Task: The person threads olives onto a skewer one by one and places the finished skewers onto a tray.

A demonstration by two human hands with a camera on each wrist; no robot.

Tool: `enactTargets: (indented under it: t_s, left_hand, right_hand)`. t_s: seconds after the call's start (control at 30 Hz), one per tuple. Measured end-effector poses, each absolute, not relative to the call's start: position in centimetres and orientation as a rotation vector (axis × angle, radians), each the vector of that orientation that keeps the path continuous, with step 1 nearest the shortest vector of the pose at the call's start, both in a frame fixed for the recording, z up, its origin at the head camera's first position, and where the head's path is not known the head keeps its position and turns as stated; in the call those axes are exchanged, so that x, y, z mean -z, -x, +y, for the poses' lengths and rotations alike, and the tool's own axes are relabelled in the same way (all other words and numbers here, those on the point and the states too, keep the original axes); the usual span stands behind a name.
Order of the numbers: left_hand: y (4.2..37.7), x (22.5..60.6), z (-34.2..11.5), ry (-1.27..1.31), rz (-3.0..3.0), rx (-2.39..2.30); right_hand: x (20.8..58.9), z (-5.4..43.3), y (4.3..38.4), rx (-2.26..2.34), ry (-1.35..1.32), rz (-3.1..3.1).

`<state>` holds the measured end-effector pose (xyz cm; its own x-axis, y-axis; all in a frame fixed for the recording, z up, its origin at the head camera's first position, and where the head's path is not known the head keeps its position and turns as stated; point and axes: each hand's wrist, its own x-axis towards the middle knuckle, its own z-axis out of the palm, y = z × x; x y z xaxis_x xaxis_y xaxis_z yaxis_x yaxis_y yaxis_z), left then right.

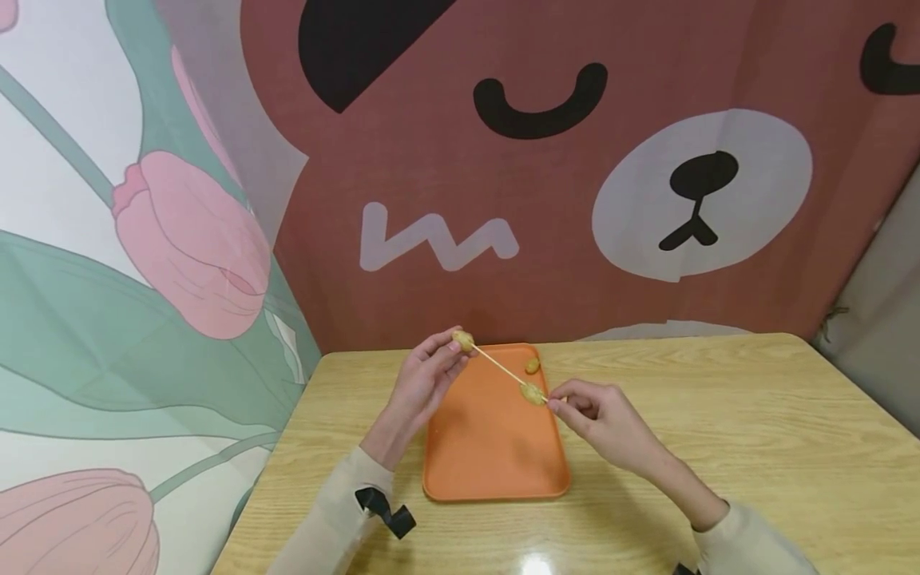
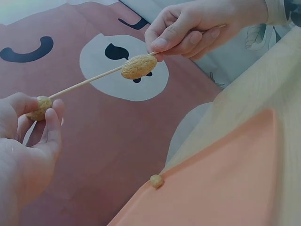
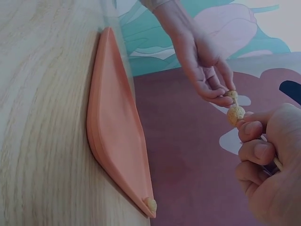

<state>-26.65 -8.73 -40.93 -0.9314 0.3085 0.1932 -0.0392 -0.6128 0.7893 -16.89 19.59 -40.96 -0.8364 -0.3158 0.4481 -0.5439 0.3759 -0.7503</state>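
A thin wooden skewer runs between the two hands above an orange tray. My left hand pinches a yellowish-brown, wrinkled ball at the skewer's far tip. Nearer the other end, a second wrinkled, oval ball is threaded on the skewer. Just behind that ball, my right hand grips the skewer, and its tail end shows past the fingers in the left wrist view. Whether the tip has entered the left ball is hidden by the fingers.
The orange tray lies on a wood-grain table. A third small brown ball sits in the tray's back right corner. Behind the table hangs a cloth with a bear face; a flower-print cloth hangs on the left.
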Motion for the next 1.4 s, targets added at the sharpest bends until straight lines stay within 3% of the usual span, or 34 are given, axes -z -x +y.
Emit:
enactTargets:
  t_s: [0.63, 1.03, 1.23, 1.4]
  left_hand:
    - [26.2, 40.3, -8.9, -0.54, 1.355, -2.555]
    - [26.3, 39.0, -8.9, -0.432, 1.327, -2.763]
    - [27.5, 38.4, -11.6, -0.334, 1.211, -2.941]
    - [27.6, 37.8, -13.2, -0.518, 1.342, -2.812]
  right_hand:
    - [41.9, 18.9, 16.9, -1.575, -0.785, -2.343]
    - [41.3, 18.0, 17.1, -1.779, -0.696, -2.299]
    - [41.1, 18.9, 17.1, -1.951, -0.622, -2.294]
    - [40.9, 19.5, 17.1, -1.93, -0.535, -2.289]
